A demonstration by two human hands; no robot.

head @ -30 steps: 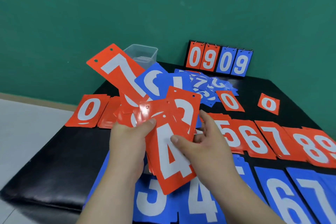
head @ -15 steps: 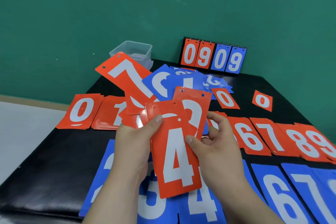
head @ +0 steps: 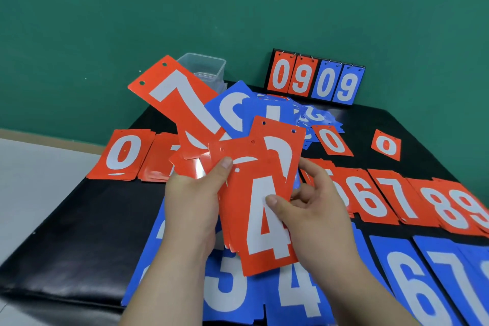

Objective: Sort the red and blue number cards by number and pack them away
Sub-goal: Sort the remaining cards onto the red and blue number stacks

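My left hand [head: 193,209] grips a fanned stack of red and blue number cards above the table; a red 7 [head: 180,103] and a blue card [head: 232,111] stick out at the top. The red 4 card [head: 264,230] lies in front of the fan, and my right hand [head: 315,217] pinches it with the thumb on its face. Behind it shows a red card [head: 280,151] with a curved digit. Red piles 0 [head: 123,153], 6 [head: 367,198], 7 [head: 394,196] and 8 [head: 447,209] lie in a row. Blue 3 [head: 225,291], 4 [head: 299,296] and 6 [head: 415,288] lie nearer me.
A clear plastic box [head: 203,69] stands at the back left of the black table [head: 79,233]. A flip scoreboard [head: 315,79] reading 0909 stands at the back. Loose blue cards [head: 317,119] and two red 0 cards [head: 332,140] [head: 386,144] lie behind the rows.
The fan in my left hand has tilted more upright. The red 4 has slid down and forward under my right thumb, away from the other cards.
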